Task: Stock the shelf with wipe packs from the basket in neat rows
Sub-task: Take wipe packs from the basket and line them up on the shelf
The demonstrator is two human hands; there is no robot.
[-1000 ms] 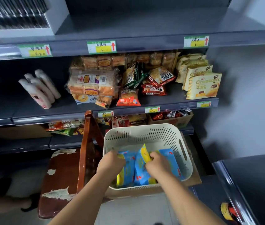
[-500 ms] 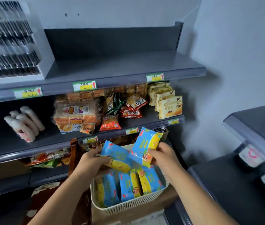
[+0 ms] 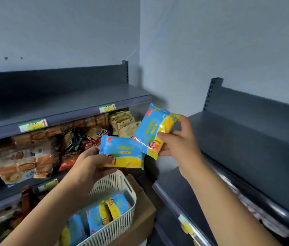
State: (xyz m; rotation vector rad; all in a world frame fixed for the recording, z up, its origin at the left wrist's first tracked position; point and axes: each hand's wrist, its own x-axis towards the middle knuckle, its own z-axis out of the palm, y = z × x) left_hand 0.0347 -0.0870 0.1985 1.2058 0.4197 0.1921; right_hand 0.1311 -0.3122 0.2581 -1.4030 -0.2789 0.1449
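Above the basket (image 3: 115, 181), each hand holds one wipe pack clear of the rim. The right hand (image 3: 177, 144) pinches its pack (image 3: 155, 128) at the yellow end, with the thumb (image 3: 165, 136) on the printed face and the other fingers curled behind. That pack's long axis stands steep, its top leaning right. The left hand (image 3: 90, 166) grips the second pack (image 3: 122, 151) by its lower left corner, long axis roughly level. The two packs overlap at one corner.

A bare grey shelf (image 3: 237, 139) lies to the right of the basket, on the far side of the right hand. The right hand is therefore the nearer one and likely places first, turning its pack to lie flat. More packs (image 3: 104, 213) stand on edge inside the basket.
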